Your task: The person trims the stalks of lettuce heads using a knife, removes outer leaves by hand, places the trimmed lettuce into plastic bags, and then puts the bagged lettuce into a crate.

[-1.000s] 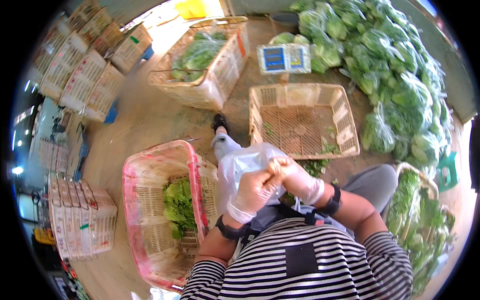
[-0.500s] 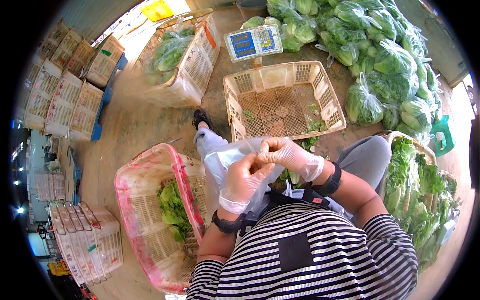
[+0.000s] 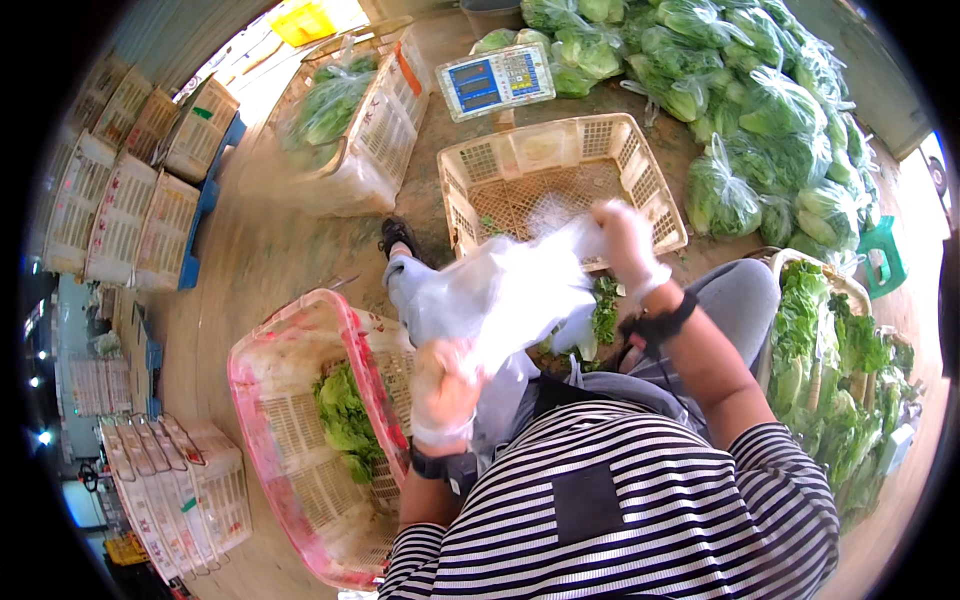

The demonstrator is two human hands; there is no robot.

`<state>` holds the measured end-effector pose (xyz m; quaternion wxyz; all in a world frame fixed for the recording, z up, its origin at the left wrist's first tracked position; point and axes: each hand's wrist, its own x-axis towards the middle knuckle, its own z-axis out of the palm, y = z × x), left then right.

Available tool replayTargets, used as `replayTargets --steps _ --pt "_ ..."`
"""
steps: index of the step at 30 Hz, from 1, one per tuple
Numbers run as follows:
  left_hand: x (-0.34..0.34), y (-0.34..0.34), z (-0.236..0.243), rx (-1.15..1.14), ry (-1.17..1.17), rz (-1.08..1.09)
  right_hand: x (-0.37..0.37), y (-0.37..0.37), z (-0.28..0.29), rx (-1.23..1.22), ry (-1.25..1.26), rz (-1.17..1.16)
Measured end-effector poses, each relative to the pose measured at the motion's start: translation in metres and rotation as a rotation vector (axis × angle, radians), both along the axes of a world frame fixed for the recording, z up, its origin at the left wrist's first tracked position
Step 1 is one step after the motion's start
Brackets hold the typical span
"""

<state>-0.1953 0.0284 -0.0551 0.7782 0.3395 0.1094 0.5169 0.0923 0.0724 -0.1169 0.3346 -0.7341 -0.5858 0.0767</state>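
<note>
A clear plastic bag (image 3: 505, 290) is spread out between my gloved hands above my lap, smeared by motion. My left hand (image 3: 445, 388), low on the left, is closed on one edge of it. Higher and to the right, my right hand (image 3: 628, 238) grips another edge, fingers together. Behind the bag stands a shallow cream crate (image 3: 655, 195) with a few leaf scraps on its mesh bottom. A scale display (image 3: 495, 83) rises just past that crate. Some loose green leaves (image 3: 604, 312) lie between my legs, partly hidden by the bag.
To my left, a pink-rimmed crate (image 3: 240, 400) holds leafy lettuce (image 3: 348, 420). At my right, another crate (image 3: 848, 287) is full of long greens. Bagged greens (image 3: 770, 130) are heaped at the far right, by a green stool (image 3: 883, 258). A tall crate (image 3: 385, 140) stands far left.
My hands were close together at the bag's edge; now they are wide apart, the right moved up and right, the left down and left. The bag has spread out between them.
</note>
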Motion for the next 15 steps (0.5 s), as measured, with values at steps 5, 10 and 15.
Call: replayTargets --steps 5,10,15 --pt "-0.014 0.001 0.003 -0.051 0.149 0.002 0.123 0.014 -0.022 0.240 0.132 -0.672" --pt "-0.016 0.022 -0.027 0.515 1.472 0.377 0.134 -0.011 -0.013 0.369 1.453 -0.148" --pt "-0.063 0.099 -0.070 -0.398 0.759 0.732 0.096 -0.083 0.054 0.106 0.508 0.374"
